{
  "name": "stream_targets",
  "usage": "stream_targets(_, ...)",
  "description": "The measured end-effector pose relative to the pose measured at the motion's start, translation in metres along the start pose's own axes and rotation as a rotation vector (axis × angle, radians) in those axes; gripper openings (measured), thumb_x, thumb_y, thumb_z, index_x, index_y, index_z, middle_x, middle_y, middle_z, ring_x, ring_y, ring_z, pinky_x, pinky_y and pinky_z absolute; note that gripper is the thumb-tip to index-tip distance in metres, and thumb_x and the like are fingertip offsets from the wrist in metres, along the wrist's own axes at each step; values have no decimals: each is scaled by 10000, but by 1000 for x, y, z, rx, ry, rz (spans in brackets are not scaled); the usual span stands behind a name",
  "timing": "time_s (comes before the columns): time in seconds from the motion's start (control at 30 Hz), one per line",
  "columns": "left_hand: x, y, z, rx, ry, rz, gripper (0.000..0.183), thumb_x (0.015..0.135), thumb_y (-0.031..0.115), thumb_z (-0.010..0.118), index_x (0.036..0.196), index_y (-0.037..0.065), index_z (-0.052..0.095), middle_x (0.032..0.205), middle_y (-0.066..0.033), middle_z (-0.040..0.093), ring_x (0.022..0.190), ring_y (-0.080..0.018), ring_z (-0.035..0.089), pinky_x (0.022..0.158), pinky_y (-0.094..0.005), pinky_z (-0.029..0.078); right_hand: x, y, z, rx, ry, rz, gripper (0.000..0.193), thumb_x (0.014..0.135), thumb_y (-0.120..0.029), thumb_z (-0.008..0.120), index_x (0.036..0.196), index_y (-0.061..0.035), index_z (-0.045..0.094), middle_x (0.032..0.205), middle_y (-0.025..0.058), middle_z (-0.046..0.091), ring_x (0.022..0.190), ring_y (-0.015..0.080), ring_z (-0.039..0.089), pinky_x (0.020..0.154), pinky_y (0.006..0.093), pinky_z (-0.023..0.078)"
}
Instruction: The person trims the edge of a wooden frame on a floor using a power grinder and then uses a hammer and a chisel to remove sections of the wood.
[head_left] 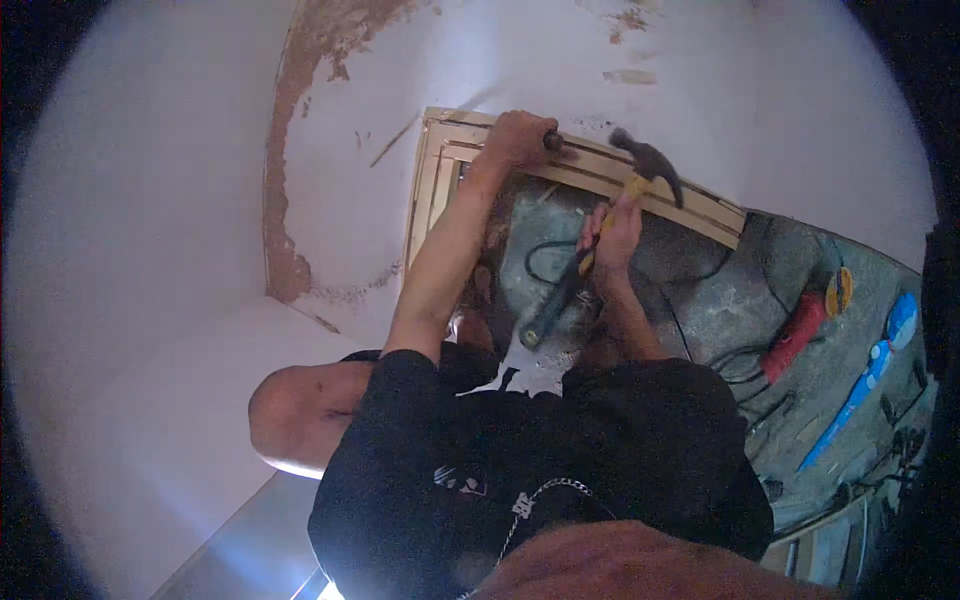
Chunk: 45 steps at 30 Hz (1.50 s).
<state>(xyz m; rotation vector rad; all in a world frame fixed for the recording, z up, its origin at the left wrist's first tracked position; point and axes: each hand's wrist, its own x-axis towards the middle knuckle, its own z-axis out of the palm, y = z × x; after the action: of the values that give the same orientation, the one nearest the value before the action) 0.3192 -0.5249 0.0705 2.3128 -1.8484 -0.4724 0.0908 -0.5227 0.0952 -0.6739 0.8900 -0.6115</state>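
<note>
A pale wooden frame (590, 165) with long grooves lies in front of me against the white wall. My left hand (515, 142) is closed on a short tool over the frame's far rail; only its dark, round handle end (553, 140) sticks out, and the rest is hidden by my fingers. In my right hand (618, 235) is a claw hammer (652, 168), gripped around its yellow and black handle just below the head. The hammer's head hangs above the rail, to the right of my left hand, and its handle slants back toward my knees.
To the right, on the dusty grey floor (700, 300), lies a red power tool (795, 340) with a yellow disc and a dark cable. Beyond it is a long blue item (862, 385) with pale spots. The white wall (480, 60) has patches of bare brown plaster.
</note>
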Motion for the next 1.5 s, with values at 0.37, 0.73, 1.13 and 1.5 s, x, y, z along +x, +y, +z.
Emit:
stream_targets(0.37,10,8,-11,-30,11,-11,334,754,431,672,847,111,651,751,-146,663,773,-358,659,703,-459,520,9,23,-15,34,-41,-21,357,1015,-430,383,890,-95,401,564,25,422,376,145,417,339,289,379)
stream_targets(0.73,6,-5,-6,-4,-102,-29,377,761,457,670,872,98,650,799,-157,673,800,-353,660,723,-468,515,3,17,7,-173,-71,108,304,1029,-376,363,919,-98,416,540,13,393,369,144,414,337,288,376)
stream_targets(1.13,-9,-15,-7,23,-27,19,620,664,672,700,814,73,636,778,-148,671,805,-352,660,743,-461,509,-1,17,18,-122,-141,126,309,1016,-399,399,915,-107,412,566,18,418,380,143,426,348,291,398)
stream_targets(1.5,-1,-9,-6,31,-13,35,660,592,695,733,772,72,611,729,-128,661,747,-332,666,665,-441,521,4,19,8,-145,-103,55,291,1022,-384,389,927,-109,388,590,21,429,395,132,432,343,276,381)
